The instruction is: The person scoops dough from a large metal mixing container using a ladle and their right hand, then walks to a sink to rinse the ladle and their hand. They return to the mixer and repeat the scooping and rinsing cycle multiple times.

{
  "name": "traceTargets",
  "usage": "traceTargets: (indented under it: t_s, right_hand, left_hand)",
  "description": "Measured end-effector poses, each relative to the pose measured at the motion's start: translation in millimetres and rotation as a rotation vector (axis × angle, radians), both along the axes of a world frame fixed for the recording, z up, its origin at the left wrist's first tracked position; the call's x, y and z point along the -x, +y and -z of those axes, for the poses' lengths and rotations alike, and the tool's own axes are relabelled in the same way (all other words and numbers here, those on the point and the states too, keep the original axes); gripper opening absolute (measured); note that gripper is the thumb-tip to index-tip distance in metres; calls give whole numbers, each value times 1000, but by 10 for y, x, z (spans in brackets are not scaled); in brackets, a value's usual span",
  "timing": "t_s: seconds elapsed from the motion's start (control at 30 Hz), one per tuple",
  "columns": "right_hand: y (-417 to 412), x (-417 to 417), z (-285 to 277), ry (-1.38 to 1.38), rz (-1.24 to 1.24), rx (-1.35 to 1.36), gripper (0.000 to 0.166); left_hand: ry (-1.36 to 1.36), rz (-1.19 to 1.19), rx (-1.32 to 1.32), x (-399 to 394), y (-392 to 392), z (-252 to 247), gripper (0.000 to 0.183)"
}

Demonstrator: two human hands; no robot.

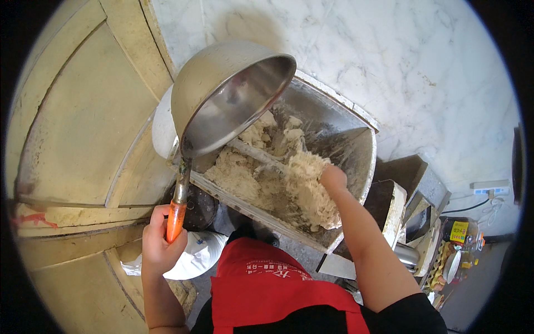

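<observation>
My left hand (pixel 162 246) grips the orange handle (pixel 176 221) of a large metal ladle. Its round bowl (pixel 217 79) is tilted on its side above the left part of a dough mixer's metal trough (pixel 354 146), and the inside that shows looks bare. Rough, shaggy dough (pixel 242 175) lies in the trough around a mixing bar (pixel 260 154). At the trough's right side my right hand (pixel 333 177) is in a lump of dough (pixel 311 183). My fingers are hidden by the dough, so their hold cannot be made out.
Yellowish wooden panels (pixel 83 125) stand close on the left, and a marble-patterned wall (pixel 396 62) rises behind the trough. A white sack (pixel 200 254) sits on the floor below my left hand. On the right are metal machine parts (pixel 392 208), bottles (pixel 459 234) and a power strip (pixel 492 188).
</observation>
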State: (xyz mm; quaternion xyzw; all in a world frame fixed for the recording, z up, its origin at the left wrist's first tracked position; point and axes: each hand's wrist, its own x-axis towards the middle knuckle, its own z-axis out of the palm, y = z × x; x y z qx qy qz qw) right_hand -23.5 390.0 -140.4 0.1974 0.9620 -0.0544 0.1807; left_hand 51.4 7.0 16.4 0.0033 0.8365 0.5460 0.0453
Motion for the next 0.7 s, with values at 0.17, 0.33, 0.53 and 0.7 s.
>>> traceTargets:
  t_s: [0.17, 0.33, 0.53, 0.7]
  right_hand:
    - [186, 214, -188, -9, -81, -78, 21]
    - [1030, 585, 479, -3, -346, 82, 26]
    - [1049, 906, 530, 70, 23, 738, 26]
    - [198, 882, 422, -83, -380, 512, 42]
  left_hand:
    - [29, -9, 16, -53, -59, 60, 30]
    - [-23, -31, 10, -72, -74, 13, 29]
    - [6, -20, 32, -47, -76, 39, 30]
    - [5, -18, 47, -16, -75, 74, 31]
